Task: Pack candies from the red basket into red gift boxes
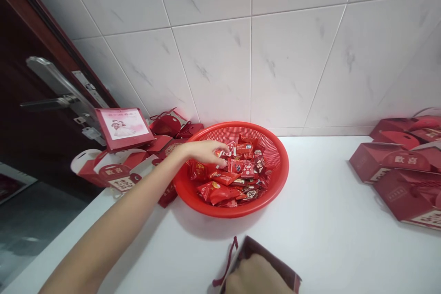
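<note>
My left hand (206,151) reaches over the left rim of a red plastic basket (280,165). Its thumb and fingers are apart, around small wrapped candies (235,165) heaped inside. Whether the fingertips touch a packet is hard to make out. At the bottom edge, my right hand (257,276) is curled into a fist at the mouth of an open dark-red gift box (272,259). Its fingertips are hidden, and so is anything in them. A dark-red cord (227,262) sticks out on the box's left side.
Several red gift boxes (115,165) crowd the table's left side, one with a pink picture panel (124,124). More red boxes (396,161) stand on the right. Behind the white table (320,220) rises a tiled wall (213,69). A dark door with a metal handle (51,101) is at left.
</note>
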The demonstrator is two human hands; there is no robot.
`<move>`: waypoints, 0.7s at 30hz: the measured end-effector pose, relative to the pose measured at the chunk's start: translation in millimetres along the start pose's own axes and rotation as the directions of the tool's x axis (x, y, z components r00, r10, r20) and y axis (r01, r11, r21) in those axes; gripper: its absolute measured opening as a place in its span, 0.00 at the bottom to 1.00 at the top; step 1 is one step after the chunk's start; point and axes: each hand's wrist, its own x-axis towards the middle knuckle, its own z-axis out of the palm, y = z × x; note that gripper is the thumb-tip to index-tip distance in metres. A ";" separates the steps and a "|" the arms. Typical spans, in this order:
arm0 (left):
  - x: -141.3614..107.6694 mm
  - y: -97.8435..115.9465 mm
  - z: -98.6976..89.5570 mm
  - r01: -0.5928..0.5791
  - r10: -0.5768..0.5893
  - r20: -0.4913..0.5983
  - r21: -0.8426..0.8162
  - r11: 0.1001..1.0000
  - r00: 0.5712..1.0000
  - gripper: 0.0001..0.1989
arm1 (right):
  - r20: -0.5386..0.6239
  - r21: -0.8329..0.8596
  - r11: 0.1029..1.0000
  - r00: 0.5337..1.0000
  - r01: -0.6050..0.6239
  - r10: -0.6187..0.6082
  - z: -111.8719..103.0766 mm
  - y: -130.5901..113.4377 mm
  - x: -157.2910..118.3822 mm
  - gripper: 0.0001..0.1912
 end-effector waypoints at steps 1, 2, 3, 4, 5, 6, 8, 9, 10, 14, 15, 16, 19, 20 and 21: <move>-8.8 3.4 -1.4 0.023 -0.027 0.108 0.035 0.999 0.994 0.35 | -0.006 0.000 1.000 1.000 -0.004 0.004 5.3 1.3 1.0 0.16; -17.0 7.8 -0.4 0.044 -0.058 0.211 0.070 0.997 0.976 0.39 | -0.018 0.000 1.000 1.000 -0.004 0.004 9.4 2.2 1.1 0.16; -23.9 12.7 3.0 0.052 -0.076 0.279 0.092 0.994 0.957 0.42 | -0.027 -0.001 1.000 1.000 -0.004 0.004 12.4 2.6 0.8 0.16; -29.0 17.4 8.2 0.044 -0.078 0.303 0.117 0.992 0.950 0.45 | -0.034 -0.004 1.000 0.999 -0.004 0.003 14.4 2.7 0.5 0.16; -32.2 21.3 14.2 0.048 -0.089 0.286 0.147 0.988 0.954 0.45 | -0.038 -0.007 1.000 0.999 -0.002 0.001 15.6 2.6 0.5 0.16; -33.6 23.9 20.2 0.046 -0.087 0.250 0.166 0.985 0.964 0.44 | -0.042 -0.011 1.000 0.999 -0.001 0.001 16.3 2.2 0.8 0.16; -32.1 24.6 28.3 0.019 -0.048 0.164 0.173 0.985 0.985 0.37 | -0.037 -0.022 1.000 0.999 -0.007 0.006 17.1 1.1 2.6 0.16; -30.1 22.7 29.6 0.011 -0.028 0.107 0.157 0.988 0.994 0.33 | -0.030 -0.027 1.000 0.999 -0.011 0.010 17.5 0.5 3.8 0.15; -27.7 19.6 29.3 0.006 -0.012 0.047 0.125 0.992 0.999 0.28 | -0.023 -0.033 0.999 1.000 -0.017 0.016 17.9 0.0 4.7 0.15; -14.7 2.3 23.8 -0.005 -0.012 -0.243 -0.069 0.998 0.970 0.19 | -0.009 -0.051 0.998 1.000 -0.030 0.030 18.6 -1.4 5.1 0.15; -10.7 -2.0 24.0 -0.015 -0.013 -0.305 -0.088 0.996 0.952 0.20 | -0.010 -0.055 0.998 0.999 -0.033 0.032 18.3 -1.4 4.5 0.15; -6.7 -5.9 25.2 -0.022 -0.011 -0.364 -0.084 0.996 0.931 0.20 | -0.012 -0.058 0.998 0.999 -0.035 0.034 17.8 -1.4 3.9 0.15; 1.9 -14.2 30.7 -0.012 0.021 -0.508 0.021 1.000 0.861 0.20 | -0.025 -0.060 0.997 0.999 -0.037 0.036 16.1 -0.7 2.9 0.14; 2.3 -15.4 31.7 0.003 0.031 -0.550 0.061 0.998 0.835 0.19 | -0.037 -0.050 0.998 0.999 -0.027 0.026 15.7 -0.5 2.9 0.14; 1.2 -15.8 31.8 0.009 0.044 -0.575 0.089 0.996 0.817 0.18 | -0.060 -0.028 1.000 0.998 -0.002 0.000 15.5 -0.3 3.0 0.14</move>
